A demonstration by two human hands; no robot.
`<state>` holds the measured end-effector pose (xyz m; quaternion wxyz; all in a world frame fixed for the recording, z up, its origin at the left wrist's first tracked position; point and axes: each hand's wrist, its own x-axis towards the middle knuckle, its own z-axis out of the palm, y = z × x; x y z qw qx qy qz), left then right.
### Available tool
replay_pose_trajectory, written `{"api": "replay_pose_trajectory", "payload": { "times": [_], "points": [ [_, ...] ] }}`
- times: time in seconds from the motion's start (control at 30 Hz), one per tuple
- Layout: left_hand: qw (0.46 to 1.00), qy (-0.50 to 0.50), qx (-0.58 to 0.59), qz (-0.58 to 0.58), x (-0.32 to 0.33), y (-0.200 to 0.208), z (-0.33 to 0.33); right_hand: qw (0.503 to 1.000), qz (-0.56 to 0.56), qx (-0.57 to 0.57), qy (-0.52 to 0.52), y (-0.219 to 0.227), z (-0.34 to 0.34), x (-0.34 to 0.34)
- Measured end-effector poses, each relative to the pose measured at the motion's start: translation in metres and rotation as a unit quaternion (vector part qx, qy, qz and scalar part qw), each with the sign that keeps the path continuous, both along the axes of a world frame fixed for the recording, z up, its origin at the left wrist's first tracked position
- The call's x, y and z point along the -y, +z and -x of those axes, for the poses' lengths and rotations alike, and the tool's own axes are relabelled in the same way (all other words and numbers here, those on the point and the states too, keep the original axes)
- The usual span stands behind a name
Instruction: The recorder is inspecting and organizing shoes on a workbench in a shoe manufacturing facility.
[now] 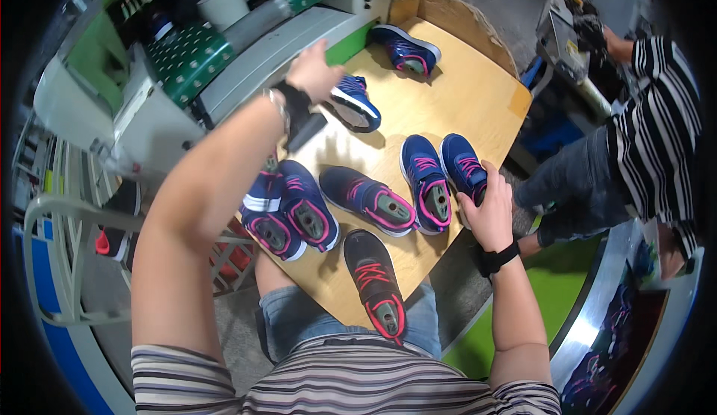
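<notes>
While the left hand (317,71) reaches far across the wooden table (478,86), its fingers lie on the heel end of a blue shoe with a white sole (355,103); from behind the hand I cannot tell whether they are curled round it or merely resting. The right hand (489,209) has its fingers wrapped over the heel of a blue shoe with pink laces (464,165), thumb on the inner side, with its twin (426,183) just beside the fingertips. Further shoes lie between the two hands, and a dark shoe with red laces (376,284) sits nearest the body. These shoes look light, with soft fabric uppers that would give under a squeeze and firmer rubber soles; the stiff heel counter or the sole edge seems the surest place to grip. A person in a striped shirt (661,116) works beyond the right fingers.
</notes>
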<state>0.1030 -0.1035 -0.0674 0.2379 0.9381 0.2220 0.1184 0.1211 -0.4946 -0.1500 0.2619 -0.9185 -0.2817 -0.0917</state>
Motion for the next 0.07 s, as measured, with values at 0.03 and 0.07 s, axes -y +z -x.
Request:
{"api": "replay_pose_trajectory", "payload": {
  "times": [0.03, 0.07],
  "points": [
    [0.985, 0.051, -0.148, 0.074, -0.007, 0.01, -0.028, 0.999, -0.026, -0.01, -0.029, -0.009, 0.003, 0.009],
    [0.963, 0.023, -0.267, 0.028, -0.027, 0.006, -0.047, 0.998, -0.025, -0.021, -0.049, -0.014, 0.01, 0.021]
  ]
}}
